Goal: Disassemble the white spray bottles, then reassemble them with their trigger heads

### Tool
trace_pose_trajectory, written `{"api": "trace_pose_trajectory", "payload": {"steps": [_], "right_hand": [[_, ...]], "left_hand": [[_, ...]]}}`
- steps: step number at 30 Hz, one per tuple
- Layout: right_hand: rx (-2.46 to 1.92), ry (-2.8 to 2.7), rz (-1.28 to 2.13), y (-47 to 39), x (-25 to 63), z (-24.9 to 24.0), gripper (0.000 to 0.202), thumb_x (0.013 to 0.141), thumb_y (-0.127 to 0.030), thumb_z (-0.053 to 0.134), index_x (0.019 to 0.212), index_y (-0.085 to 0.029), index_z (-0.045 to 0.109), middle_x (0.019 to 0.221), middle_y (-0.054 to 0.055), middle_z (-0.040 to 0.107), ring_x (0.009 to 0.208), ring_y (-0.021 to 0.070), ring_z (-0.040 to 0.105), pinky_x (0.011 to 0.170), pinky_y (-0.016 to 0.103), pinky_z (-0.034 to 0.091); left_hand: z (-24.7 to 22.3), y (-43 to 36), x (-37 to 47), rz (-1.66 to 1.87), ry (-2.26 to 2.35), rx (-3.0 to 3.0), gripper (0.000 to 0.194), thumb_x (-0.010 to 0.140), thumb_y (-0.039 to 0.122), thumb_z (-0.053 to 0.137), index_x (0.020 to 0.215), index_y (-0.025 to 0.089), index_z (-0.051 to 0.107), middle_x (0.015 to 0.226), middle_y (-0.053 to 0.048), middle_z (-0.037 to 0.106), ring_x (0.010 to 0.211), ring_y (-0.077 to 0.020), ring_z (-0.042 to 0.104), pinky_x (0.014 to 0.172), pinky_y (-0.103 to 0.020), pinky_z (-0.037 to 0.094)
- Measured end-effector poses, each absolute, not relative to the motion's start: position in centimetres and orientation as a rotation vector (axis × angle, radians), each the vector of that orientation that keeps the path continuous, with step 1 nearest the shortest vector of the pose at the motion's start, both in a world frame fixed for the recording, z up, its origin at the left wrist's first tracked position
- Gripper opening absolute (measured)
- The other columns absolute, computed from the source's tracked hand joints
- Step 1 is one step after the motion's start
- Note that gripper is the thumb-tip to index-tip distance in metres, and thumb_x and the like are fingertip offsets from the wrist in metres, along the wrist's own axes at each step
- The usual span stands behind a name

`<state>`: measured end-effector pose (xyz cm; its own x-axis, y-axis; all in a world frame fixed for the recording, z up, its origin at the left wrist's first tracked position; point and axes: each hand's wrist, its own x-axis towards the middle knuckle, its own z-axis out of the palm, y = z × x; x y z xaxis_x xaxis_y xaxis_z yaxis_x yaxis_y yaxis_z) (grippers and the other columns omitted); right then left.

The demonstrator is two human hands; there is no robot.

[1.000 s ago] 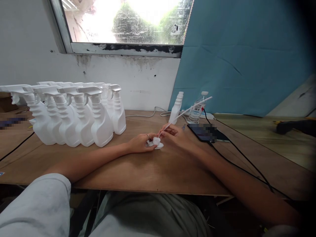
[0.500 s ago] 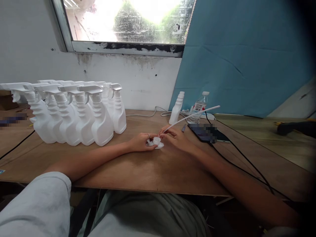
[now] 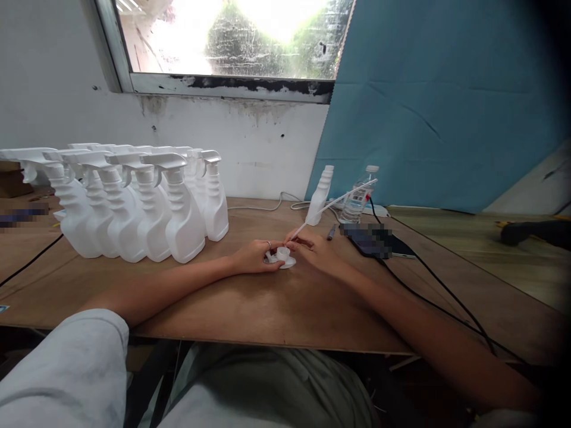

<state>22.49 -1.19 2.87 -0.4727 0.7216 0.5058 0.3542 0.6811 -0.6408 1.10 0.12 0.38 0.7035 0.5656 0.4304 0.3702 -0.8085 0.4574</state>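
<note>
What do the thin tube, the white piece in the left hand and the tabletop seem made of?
Thin tube: probably smooth plastic; pale, even along its length. White piece: likely smooth moulded plastic; uniform white, round collar. Tabletop: perhaps wood or wood-look board; brown, soft sheen.

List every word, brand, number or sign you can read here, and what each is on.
No text can be read.
Clear plastic bottle: label markings too small to read.
Phone: partly pixelated, nothing legible.
Small blue-and-white patch at the table's left: too blurred.
White spray bottles, trigger sprayer head, thin tube: no lettering visible.
</note>
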Motion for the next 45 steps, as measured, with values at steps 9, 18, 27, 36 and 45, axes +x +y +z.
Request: {"api": "trace_pose_trajectory", "payload": {"steps": [9, 18, 27, 36, 45], "right_hand": [[-0.797, -2.157, 0.416, -1.4, 21.7, 2.8, 0.017, 0.088, -0.028, 0.050, 0.076, -0.018, 0.057, 0.071, 0.003, 0.059, 0.065, 0.0154, 0.055, 0.060, 0.028, 0.045], [-0.779, -2.210, 0.302, -0.9, 21.3, 2.0, 0.019, 0.089, -0.025, 0.050, 0.072, -0.019, 0.055, 0.071, 0.003, 0.059, 0.066, 0.0162, 0.054, 0.064, 0.030, 0.045], [-0.714, -2.294, 0.087, -1.7, 23.6, 2.2, 0.055, 0.090, -0.031, 0.057, 0.139, -0.023, 0.033, 0.128, 0.014, 0.047, 0.096, 0.0202, 0.059, 0.086, 0.039, 0.053], [-0.612, -2.552, -0.681, 0.2, 25.0, 3.2, 0.052, 0.087, -0.012, 0.048, 0.139, -0.015, 0.043, 0.136, 0.018, 0.052, 0.117, 0.0291, 0.055, 0.094, 0.047, 0.048], [-0.836, -1.856, -0.889, 0.7, 32.1, 7.9, 0.047, 0.076, -0.018, 0.060, 0.121, -0.021, 0.048, 0.121, 0.016, 0.055, 0.115, 0.0287, 0.056, 0.095, 0.043, 0.048]], "left_hand": [[0.2, 0.2, 1.2, 0.794, 0.748, 2.574, 0.050, 0.084, 0.039, 0.059, 0.130, 0.021, 0.057, 0.092, 0.000, 0.069, 0.075, -0.0122, 0.062, 0.070, -0.019, 0.045], [0.6, -0.1, 1.2, 0.805, 0.749, 2.566, 0.032, 0.082, 0.037, 0.059, 0.107, 0.017, 0.062, 0.087, -0.002, 0.066, 0.076, -0.0145, 0.061, 0.071, -0.022, 0.045], [-0.1, 1.6, 1.7, 1.041, 0.763, 2.071, 0.043, 0.083, 0.041, 0.062, 0.113, 0.020, 0.039, 0.069, 0.005, 0.060, 0.059, -0.0105, 0.055, 0.058, -0.020, 0.040], [-0.5, 3.7, 5.0, 1.144, 0.596, 1.426, 0.026, 0.083, 0.037, 0.051, 0.098, 0.023, 0.033, 0.077, 0.002, 0.057, 0.064, -0.0123, 0.057, 0.057, -0.022, 0.046], [-1.4, 12.4, 14.1, 1.271, 1.016, 1.413, 0.032, 0.081, 0.027, 0.063, 0.104, 0.016, 0.043, 0.107, -0.014, 0.062, 0.090, -0.0201, 0.064, 0.076, -0.032, 0.051]]}}
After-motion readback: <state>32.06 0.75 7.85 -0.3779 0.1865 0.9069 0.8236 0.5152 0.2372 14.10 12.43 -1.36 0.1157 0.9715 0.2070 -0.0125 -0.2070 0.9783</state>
